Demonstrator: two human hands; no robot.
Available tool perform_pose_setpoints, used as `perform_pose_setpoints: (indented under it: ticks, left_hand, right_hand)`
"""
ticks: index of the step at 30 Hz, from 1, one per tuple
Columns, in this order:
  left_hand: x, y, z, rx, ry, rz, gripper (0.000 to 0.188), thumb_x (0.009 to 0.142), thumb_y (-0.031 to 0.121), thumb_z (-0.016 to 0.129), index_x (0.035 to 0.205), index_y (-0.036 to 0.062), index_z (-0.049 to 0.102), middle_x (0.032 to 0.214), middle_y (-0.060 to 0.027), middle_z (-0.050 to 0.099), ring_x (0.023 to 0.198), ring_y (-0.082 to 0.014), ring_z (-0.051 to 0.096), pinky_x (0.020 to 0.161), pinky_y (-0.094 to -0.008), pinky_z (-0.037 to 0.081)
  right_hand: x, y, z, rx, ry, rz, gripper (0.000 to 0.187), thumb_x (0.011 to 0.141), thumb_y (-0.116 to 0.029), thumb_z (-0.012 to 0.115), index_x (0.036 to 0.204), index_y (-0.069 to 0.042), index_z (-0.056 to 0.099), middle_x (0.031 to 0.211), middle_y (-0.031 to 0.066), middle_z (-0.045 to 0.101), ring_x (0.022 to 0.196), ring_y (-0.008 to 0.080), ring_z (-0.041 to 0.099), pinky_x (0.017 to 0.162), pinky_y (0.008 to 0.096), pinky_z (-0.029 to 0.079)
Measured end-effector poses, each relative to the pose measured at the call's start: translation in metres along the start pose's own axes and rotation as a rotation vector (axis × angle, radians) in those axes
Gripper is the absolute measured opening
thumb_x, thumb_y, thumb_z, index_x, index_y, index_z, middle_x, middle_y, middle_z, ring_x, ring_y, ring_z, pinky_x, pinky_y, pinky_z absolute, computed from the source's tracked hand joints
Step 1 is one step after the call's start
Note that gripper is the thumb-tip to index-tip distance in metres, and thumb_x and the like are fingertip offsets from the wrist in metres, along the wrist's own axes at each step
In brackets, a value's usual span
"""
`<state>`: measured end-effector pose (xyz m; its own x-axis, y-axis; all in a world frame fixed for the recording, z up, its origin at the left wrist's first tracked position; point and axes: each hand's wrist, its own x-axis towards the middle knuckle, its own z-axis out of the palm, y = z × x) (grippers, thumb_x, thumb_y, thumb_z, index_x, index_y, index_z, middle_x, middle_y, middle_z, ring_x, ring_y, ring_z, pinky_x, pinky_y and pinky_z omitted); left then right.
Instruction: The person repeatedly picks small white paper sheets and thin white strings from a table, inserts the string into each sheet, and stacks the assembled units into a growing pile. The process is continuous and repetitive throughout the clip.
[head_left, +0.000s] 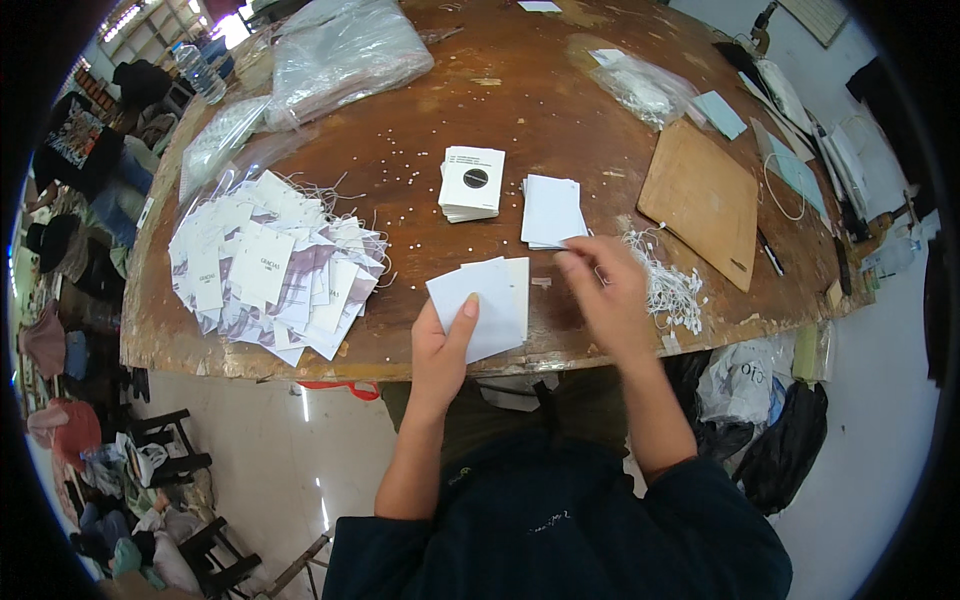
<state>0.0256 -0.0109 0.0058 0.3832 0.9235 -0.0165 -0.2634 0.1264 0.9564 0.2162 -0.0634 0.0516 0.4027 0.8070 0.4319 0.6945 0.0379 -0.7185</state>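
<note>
Two white card tags (470,312), overlapping and fanned slightly apart, are in my left hand (441,345), its thumb pressed on the top one. A small hole shows near the upper edge of the rear tag. To the right, my right hand (607,295) is closed in a pinch, with a bit of thin white string (600,275) showing between its fingers. That hand hovers just below a stack of blank white tags (552,211) and beside a bundle of white strings (673,292). Behind the hands sits a stack of printed tags (472,184) with a black circle.
A large loose heap of strung tags (262,262) covers the table's left side. Clear plastic bags (345,60) lie behind it, near a water bottle (200,75). At right are a wooden board (700,205), a pen (770,252) and a bag of strings (640,88).
</note>
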Motion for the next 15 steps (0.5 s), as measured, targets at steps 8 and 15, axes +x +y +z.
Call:
perform_pose_setpoints:
  ticks: [8, 15]
  left_hand:
    - [0.004, -0.005, -0.003, 0.038, 0.018, 0.005, 0.028, 0.099, 0.018, 0.057, 0.116, -0.0034, 0.06, 0.103, -0.0062, 0.066, 0.09, -0.0102, 0.06, 0.079, -0.027, 0.049]
    - [-0.001, -0.001, -0.01, 0.083, 0.022, 0.032, 0.027, 0.097, 0.016, 0.059, 0.116, -0.0034, 0.06, 0.104, -0.0065, 0.066, 0.091, -0.0105, 0.061, 0.08, -0.0272, 0.049]
  right_hand:
    - [-0.015, 0.046, -0.021, -0.81, -0.172, -0.343, 0.015, 0.073, -0.009, 0.069, 0.087, -0.007, 0.065, 0.08, 0.0075, 0.065, 0.084, 0.0241, 0.058, 0.071, 0.0368, 0.045]
    - [0.005, 0.059, -0.071, -0.002, -0.104, 0.098, 0.012, 0.085, -0.002, 0.061, 0.095, 0.001, 0.067, 0.088, 0.0088, 0.065, 0.09, 0.0187, 0.061, 0.084, 0.0348, 0.048]
